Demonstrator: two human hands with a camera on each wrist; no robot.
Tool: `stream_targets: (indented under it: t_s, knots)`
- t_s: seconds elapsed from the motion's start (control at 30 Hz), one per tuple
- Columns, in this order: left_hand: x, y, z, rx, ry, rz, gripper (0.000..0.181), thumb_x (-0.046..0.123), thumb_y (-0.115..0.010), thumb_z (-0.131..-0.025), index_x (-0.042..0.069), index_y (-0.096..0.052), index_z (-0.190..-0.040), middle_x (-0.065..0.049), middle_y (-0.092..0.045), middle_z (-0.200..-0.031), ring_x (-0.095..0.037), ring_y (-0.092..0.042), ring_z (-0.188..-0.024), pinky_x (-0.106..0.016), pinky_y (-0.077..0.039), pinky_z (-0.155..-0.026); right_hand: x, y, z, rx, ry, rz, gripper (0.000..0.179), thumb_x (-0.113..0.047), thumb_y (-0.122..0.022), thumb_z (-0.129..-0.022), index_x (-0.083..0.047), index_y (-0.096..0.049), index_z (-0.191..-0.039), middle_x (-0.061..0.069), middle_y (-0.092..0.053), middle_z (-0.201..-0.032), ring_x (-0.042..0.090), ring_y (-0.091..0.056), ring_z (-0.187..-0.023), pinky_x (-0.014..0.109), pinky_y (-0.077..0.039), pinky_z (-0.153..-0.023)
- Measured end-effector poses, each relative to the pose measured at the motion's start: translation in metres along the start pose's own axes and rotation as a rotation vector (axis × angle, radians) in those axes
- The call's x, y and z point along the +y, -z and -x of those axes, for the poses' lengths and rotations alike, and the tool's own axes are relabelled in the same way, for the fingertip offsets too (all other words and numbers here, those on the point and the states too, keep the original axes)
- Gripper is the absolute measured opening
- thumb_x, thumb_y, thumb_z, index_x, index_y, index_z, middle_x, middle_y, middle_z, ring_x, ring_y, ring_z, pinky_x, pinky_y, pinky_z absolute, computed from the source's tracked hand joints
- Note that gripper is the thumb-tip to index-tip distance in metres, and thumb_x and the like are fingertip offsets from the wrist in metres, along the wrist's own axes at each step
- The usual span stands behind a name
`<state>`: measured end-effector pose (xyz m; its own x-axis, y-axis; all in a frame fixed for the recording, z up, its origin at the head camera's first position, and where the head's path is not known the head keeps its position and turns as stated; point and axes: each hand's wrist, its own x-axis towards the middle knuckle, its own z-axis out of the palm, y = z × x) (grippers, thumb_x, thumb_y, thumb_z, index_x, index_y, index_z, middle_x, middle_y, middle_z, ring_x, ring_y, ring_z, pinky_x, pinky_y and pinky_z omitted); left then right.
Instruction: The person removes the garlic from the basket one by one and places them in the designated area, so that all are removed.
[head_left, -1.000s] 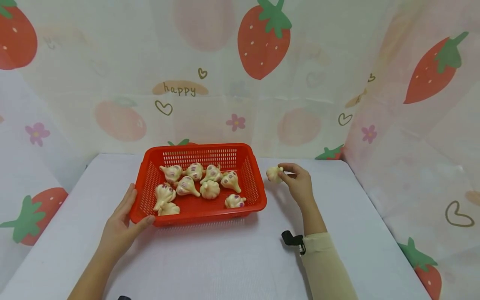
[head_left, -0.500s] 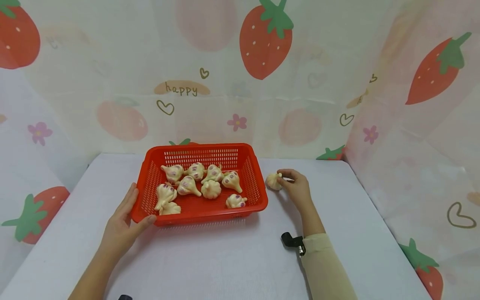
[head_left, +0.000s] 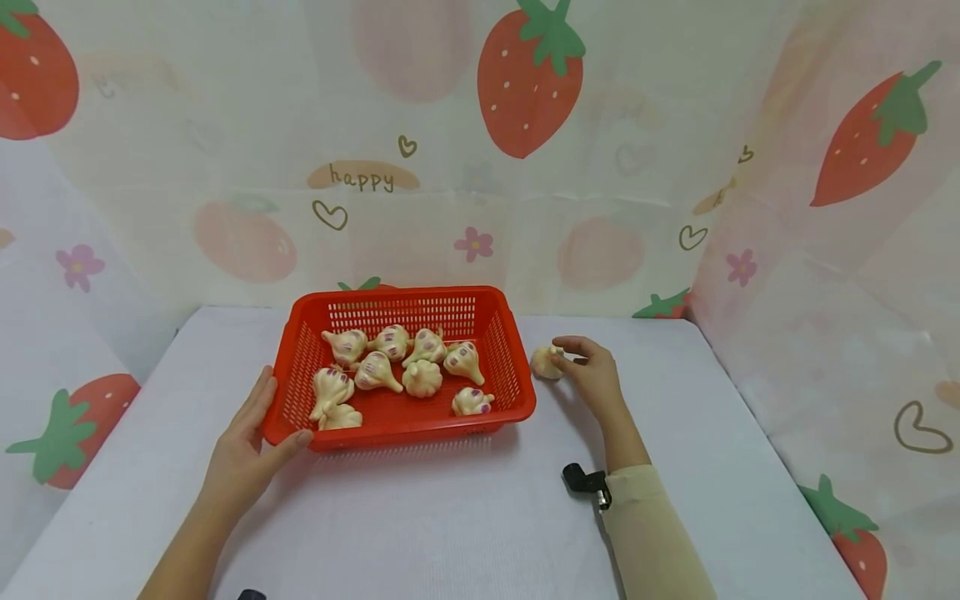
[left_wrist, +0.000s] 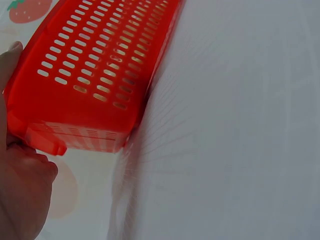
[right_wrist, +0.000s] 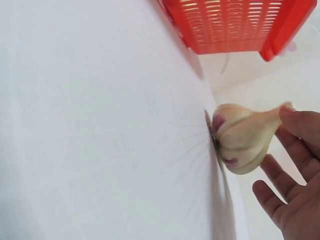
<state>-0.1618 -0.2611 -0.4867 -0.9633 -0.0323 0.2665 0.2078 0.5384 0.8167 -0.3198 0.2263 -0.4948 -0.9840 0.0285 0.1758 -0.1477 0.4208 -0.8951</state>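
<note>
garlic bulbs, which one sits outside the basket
The bulb at the right hand, its base on the table; the other bulbs lie inside the red basket.

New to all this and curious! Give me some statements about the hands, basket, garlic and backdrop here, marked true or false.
1. The person's left hand holds the red, slotted plastic basket by its edge. True.
2. The right hand is inside the basket. False: the right hand is outside, its thumb touching the neck of a cream-coloured, purple-marked garlic bulb.
3. That garlic bulb touches the white, cloth-covered table. True.
4. The basket holds only three bulbs. False: nine bulbs show in it.
5. The backdrop is plain black. False: the backdrop is pale, printed with red strawberries.
</note>
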Motion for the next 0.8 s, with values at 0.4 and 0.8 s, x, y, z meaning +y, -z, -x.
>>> stream_targets:
  t_s: [0.4,0.8]
  knots:
    - [0.002,-0.001,0.001,0.003,0.006,0.007,0.095,0.026,-0.078,-0.093,0.021,-0.016,-0.165,0.004,-0.013,-0.172,0.003,-0.011,-0.155,0.001,-0.028,-0.100,-0.007,0.001,0.001,-0.023,0.039,0.048,0.031,-0.020,-0.077,-0.093,-0.010,-0.072,-0.123,0.012,-0.069,-0.129,0.030,-0.058,-0.126,0.052,-0.044,-0.111]
    - [0.002,0.000,0.001,0.001,0.004,-0.011,0.094,0.027,-0.077,-0.093,0.020,-0.016,-0.165,0.006,-0.013,-0.172,0.002,-0.011,-0.155,0.001,-0.028,-0.099,-0.045,0.012,0.007,-0.019,0.160,0.010,0.032,-0.020,-0.077,-0.093,-0.014,-0.073,-0.125,0.007,-0.070,-0.129,0.030,-0.058,-0.125,0.052,-0.044,-0.110]
